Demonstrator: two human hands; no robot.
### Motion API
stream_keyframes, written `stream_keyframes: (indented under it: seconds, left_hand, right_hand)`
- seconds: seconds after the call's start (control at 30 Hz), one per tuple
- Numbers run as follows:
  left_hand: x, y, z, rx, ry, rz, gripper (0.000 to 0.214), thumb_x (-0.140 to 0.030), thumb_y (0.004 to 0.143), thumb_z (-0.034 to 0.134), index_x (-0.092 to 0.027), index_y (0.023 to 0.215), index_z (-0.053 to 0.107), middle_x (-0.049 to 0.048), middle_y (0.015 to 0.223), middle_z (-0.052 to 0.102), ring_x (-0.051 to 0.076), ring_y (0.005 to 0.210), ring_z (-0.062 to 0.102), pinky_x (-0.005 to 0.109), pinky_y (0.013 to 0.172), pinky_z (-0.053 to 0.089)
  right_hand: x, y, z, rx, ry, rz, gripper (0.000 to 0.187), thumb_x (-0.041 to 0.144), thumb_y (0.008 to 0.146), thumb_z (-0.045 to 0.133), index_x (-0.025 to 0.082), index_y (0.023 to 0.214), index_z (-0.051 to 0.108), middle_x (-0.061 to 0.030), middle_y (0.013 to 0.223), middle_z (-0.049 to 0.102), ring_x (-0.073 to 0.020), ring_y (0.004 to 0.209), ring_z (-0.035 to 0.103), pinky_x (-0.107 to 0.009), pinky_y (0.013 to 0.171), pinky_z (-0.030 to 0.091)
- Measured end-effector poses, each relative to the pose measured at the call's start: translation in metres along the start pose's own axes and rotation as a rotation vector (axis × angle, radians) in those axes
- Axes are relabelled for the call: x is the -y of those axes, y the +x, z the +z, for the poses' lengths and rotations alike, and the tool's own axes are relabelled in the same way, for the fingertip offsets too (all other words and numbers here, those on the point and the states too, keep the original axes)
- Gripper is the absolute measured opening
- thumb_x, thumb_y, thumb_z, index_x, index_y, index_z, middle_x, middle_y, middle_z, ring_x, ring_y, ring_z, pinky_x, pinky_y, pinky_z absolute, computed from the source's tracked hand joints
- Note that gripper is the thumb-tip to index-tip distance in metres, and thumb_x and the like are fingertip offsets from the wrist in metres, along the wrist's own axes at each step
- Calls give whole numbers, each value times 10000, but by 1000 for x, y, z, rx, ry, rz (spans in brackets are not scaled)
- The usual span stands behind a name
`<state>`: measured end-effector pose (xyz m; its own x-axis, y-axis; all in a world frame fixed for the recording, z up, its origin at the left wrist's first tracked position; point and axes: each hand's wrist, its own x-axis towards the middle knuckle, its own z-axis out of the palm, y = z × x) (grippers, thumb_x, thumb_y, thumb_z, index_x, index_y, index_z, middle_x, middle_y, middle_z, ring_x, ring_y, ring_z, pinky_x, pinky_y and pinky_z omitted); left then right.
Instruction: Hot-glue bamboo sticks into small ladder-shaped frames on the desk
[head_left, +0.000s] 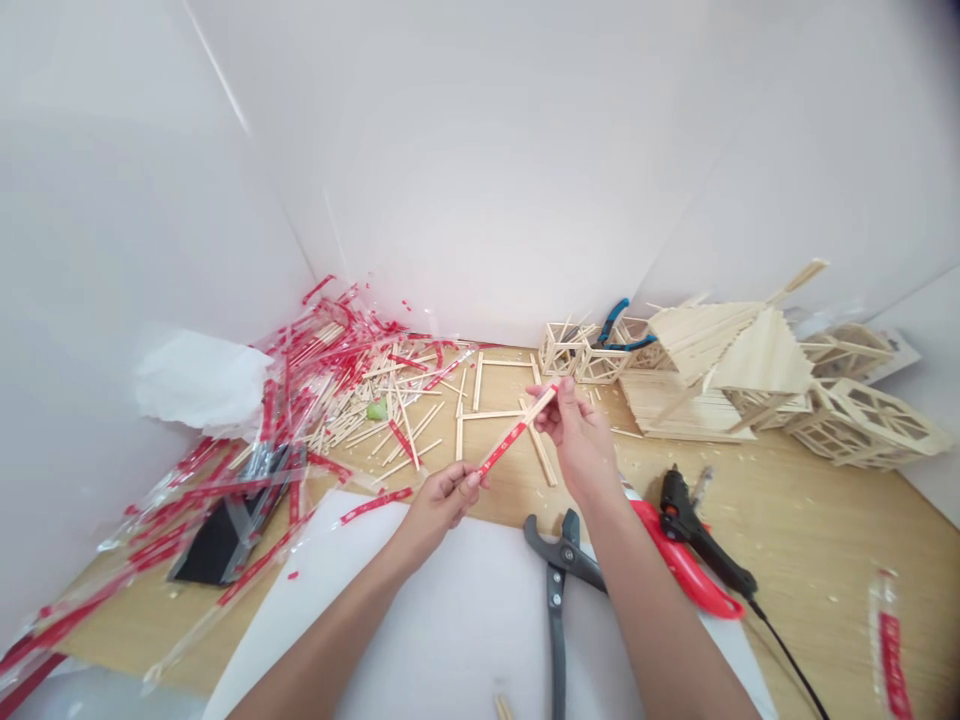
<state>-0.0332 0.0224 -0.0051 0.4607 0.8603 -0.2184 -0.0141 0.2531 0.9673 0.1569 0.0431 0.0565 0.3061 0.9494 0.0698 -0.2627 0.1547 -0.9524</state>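
Observation:
A pair of wrapped chopsticks (517, 432) in a red-printed clear sleeve slants up to the right between my hands. My left hand (444, 500) pinches its lower end, and my right hand (576, 432) grips the upper end with thumb and fingers. Behind them, several bare wooden sticks (499, 413) lie on the table in a rough frame shape. Below my right forearm, partly hidden by it, lies a cutter (556, 570) with dark jaws and one red handle (686, 565). It rests on a white sheet (450, 620).
Loose sticks and torn red wrappers (330, 360) heap at the left, near a white tissue (202, 380) and a black flat object (225, 535). A glue gun (701, 540) with a cord lies right. Stick-built structures (712, 350) and blue-handled pliers (619, 325) stand at the back right.

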Motion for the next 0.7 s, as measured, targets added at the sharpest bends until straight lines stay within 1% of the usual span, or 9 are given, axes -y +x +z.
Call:
stream_keyframes:
  seconds: [0.1, 0.2, 0.33, 0.43, 0.5, 0.57, 0.63, 0.7]
  left_hand:
    - [0, 0, 0, -18, -28, -9, 359, -517, 809, 547, -159, 804, 524, -79, 562, 301, 46, 455, 213, 191, 421, 143]
    - [0, -1, 0, -30, -12, 12, 366, -523, 808, 545, -157, 789, 526, -70, 559, 346, 44, 451, 238, 187, 425, 161]
    - [-4, -3, 2, -15, 3, 49, 379, -535, 804, 542, -159, 761, 529, -52, 539, 421, 54, 432, 322, 193, 427, 224]
    - [-5, -4, 3, -41, 2, 77, 377, -527, 798, 558, -156, 737, 533, -43, 538, 449, 59, 438, 358, 199, 447, 263]
    - [-4, -4, 3, -50, -7, 83, 368, -515, 800, 566, -154, 738, 536, -43, 536, 452, 57, 441, 353, 197, 451, 257]
    - [-2, -3, 2, -56, -47, 87, 354, -507, 808, 563, -158, 758, 532, -44, 542, 456, 54, 433, 341, 198, 444, 244]
    - [0, -1, 0, -86, -106, 96, 339, -498, 814, 563, -163, 779, 524, -50, 548, 441, 48, 426, 316, 197, 437, 223]
    - [-1, 1, -3, -117, -136, 102, 325, -487, 820, 561, -165, 802, 526, -60, 546, 401, 42, 428, 268, 195, 433, 187]
  right_hand:
    - [-4, -7, 10, 36, -131, -33, 361, 515, 794, 582, 185, 826, 722, 0, 668, 545, -103, 611, 448, -243, 627, 388]
    - [-5, -10, 13, 103, -259, -41, 336, 492, 803, 584, 196, 870, 728, 11, 636, 500, -118, 635, 450, -252, 659, 383]
    - [-6, -11, 14, 202, -323, -32, 344, 492, 804, 579, 196, 867, 743, 8, 633, 458, -137, 678, 469, -269, 696, 393]
    - [-8, -11, 17, 254, -328, -15, 337, 490, 794, 587, 198, 840, 747, 1, 658, 471, -142, 700, 487, -271, 707, 399]
    - [-11, -13, 21, 284, -320, -19, 324, 492, 777, 603, 202, 802, 745, -9, 707, 503, -150, 750, 507, -271, 736, 403]
    - [-18, -17, 27, 346, -307, -5, 336, 509, 753, 619, 196, 708, 730, -16, 749, 528, -153, 776, 523, -273, 757, 408]
    - [-27, -21, 34, 425, -288, 37, 385, 527, 745, 615, 178, 598, 686, -15, 745, 529, -145, 741, 527, -273, 742, 414]
    - [-34, -24, 39, 464, -279, 60, 419, 526, 752, 607, 164, 545, 645, -7, 699, 513, -132, 689, 510, -267, 699, 412]
